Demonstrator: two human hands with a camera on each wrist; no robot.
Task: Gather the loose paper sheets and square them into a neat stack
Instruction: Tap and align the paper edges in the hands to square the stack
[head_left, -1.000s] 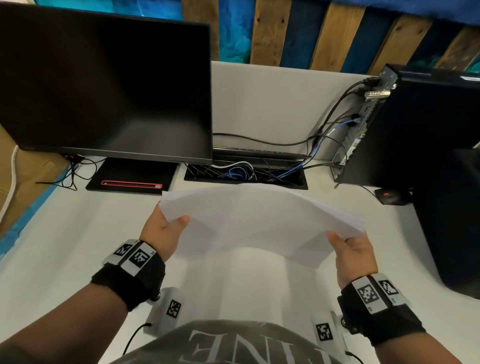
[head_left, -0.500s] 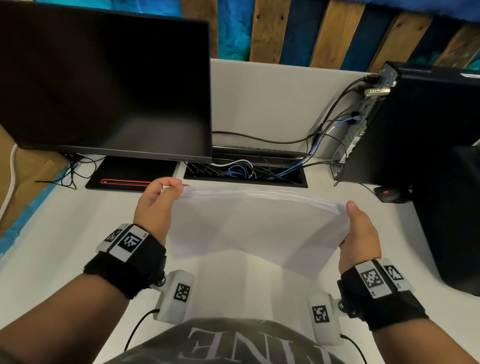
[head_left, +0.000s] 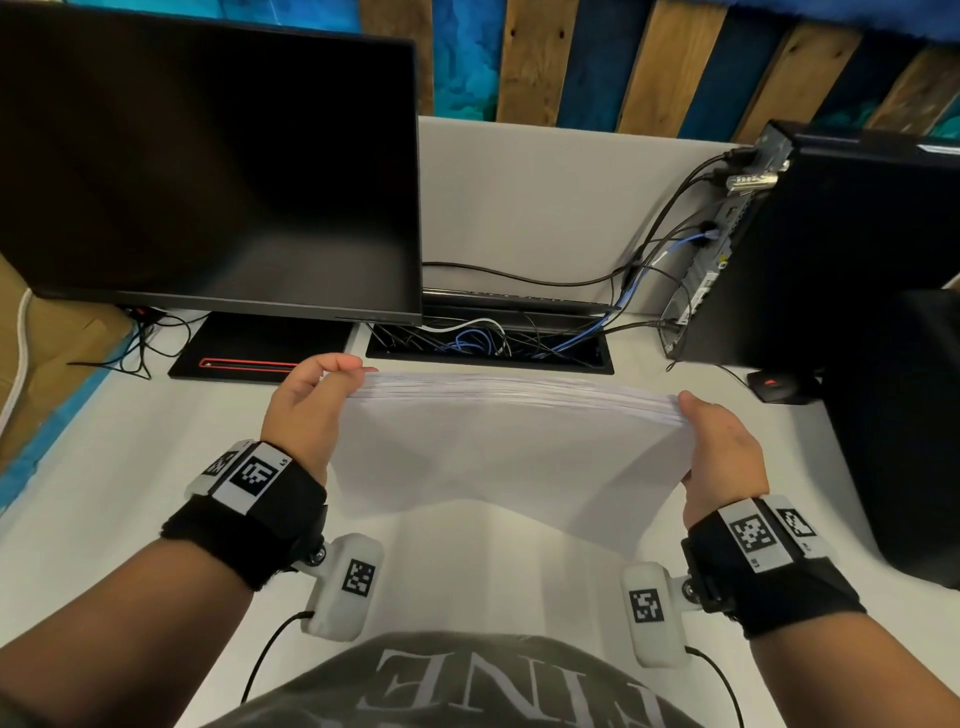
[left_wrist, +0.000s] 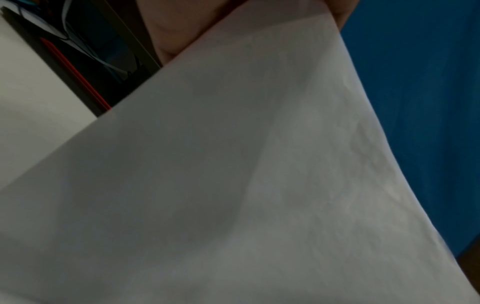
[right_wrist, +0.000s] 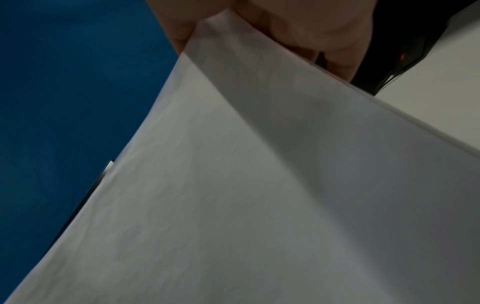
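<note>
Head: hands (head_left: 511, 415) around paper stack (head_left: 509, 441)

- My head view is bright and evenly lit from above; the white counter (head_left: 104, 467) shows only soft shadows.
- The paper stack (head_left: 498, 441) throws a pale, fan-shaped shadow on the counter toward my chest.
- The monitor (head_left: 208, 156) carries a dull grey sheen low on its screen, with no hard glare.
- Wide-angle bending curves the straight lines near the edges.
- Both wrist views are dim, grainy and soft: the paper fills them in grey shade, and my fingers (right_wrist: 298, 30) are out of focus.
</note>
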